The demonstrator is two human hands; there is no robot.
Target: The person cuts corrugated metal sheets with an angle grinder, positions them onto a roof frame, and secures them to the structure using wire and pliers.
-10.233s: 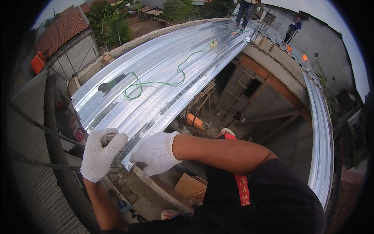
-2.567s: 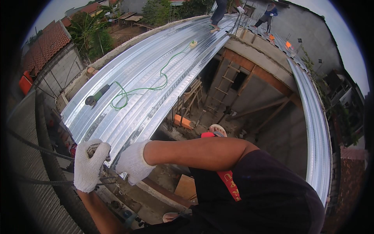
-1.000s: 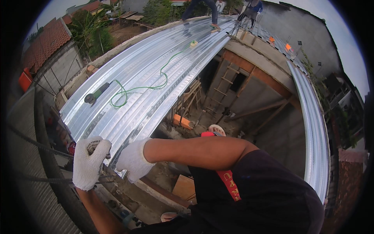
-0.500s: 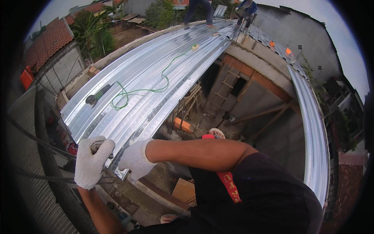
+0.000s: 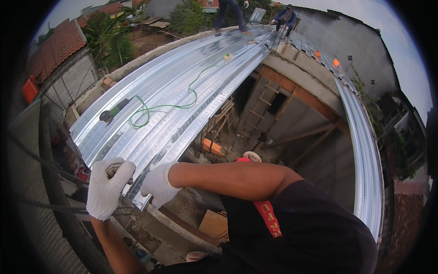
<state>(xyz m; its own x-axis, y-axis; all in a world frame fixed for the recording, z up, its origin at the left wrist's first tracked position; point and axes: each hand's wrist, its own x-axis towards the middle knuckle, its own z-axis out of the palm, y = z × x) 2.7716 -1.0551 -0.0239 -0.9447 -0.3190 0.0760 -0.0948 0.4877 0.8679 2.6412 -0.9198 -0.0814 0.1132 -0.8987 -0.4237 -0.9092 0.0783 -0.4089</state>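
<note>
On my feed, the left hand (image 5: 109, 188), in a white knit glove, sits at lower left with its fingers curled toward the thumb; its fingertips are partly hidden, so I cannot tell if it grips. Just beside it, the gloved right hand (image 5: 160, 183) is clamped on the outer edge of the metal decking sheet (image 5: 172, 148), near its close corner. I see this sheet run from lower left to the top centre, alongside other ribbed sheets. On those, at left, lies an angle grinder (image 5: 116, 109); its green cable (image 5: 196, 93) loops toward a pale socket box (image 5: 227, 56). Right of the sheet I look down past an orange block (image 5: 212, 147) to a wooden ladder (image 5: 260, 109). Two co-workers (image 5: 285, 17) are at the top.
</note>
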